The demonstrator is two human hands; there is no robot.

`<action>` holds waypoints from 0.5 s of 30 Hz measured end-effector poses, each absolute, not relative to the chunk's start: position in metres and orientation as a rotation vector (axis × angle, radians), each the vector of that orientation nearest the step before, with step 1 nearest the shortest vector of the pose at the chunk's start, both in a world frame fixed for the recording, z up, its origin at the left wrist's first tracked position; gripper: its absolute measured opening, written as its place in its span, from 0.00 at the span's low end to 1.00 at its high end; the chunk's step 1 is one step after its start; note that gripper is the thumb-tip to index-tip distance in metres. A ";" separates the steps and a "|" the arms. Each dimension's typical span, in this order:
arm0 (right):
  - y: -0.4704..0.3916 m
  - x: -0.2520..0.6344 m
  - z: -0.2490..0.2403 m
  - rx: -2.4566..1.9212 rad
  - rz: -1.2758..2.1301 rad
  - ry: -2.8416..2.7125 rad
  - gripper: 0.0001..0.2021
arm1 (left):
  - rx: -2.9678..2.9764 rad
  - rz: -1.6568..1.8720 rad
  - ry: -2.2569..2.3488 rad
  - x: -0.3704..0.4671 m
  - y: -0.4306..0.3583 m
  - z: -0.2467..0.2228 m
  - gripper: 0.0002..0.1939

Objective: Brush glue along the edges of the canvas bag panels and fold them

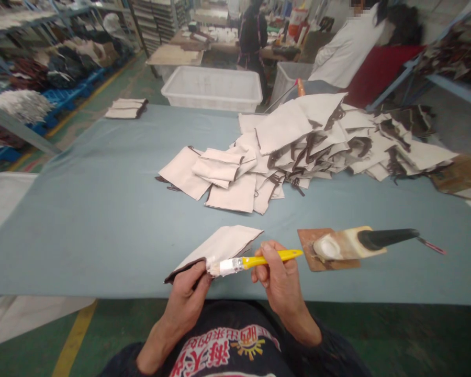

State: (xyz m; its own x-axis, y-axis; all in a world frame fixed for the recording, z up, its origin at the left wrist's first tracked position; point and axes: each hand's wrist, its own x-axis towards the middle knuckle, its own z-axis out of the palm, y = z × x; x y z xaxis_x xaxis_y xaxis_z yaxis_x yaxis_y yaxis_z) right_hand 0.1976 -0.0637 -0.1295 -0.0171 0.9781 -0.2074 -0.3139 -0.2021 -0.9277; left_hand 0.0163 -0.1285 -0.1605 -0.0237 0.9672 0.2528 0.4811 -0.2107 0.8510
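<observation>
My left hand [188, 293] pinches the near edge of a pale fabric piece [223, 243] with dark trim, close to the table's front edge. A yellow-handled brush [272, 258] is gripped in my right hand [278, 277]. Its bristles, coated in white, touch or nearly touch the fabric's dark edge beside my left fingertips. Right of my right hand, a cut-open container [337, 247] with white paste and a black handle rests on a brown board [317, 264].
Beyond the fabric piece lies a large heap of similar pieces [286, 125]. A small folded stack [126, 108] sits at the far left of the blue-grey table [102, 209]. White tubs [212, 86] and two people stand behind, and a red-handled tool [434, 246] lies right.
</observation>
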 end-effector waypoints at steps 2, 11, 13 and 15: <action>-0.063 0.195 -0.130 -1.107 1.446 -0.825 0.22 | 1.646 1.173 1.518 0.019 -0.127 -0.158 0.14; -0.053 0.207 -0.122 -1.060 1.381 -0.813 0.21 | 1.131 1.207 1.379 0.023 -0.115 -0.133 0.17; -0.050 0.214 -0.122 -1.045 1.324 -0.785 0.21 | 0.949 1.224 1.310 0.021 -0.112 -0.127 0.20; -0.051 0.215 -0.122 -1.033 1.328 -0.780 0.20 | 0.811 1.230 1.239 0.018 -0.108 -0.122 0.23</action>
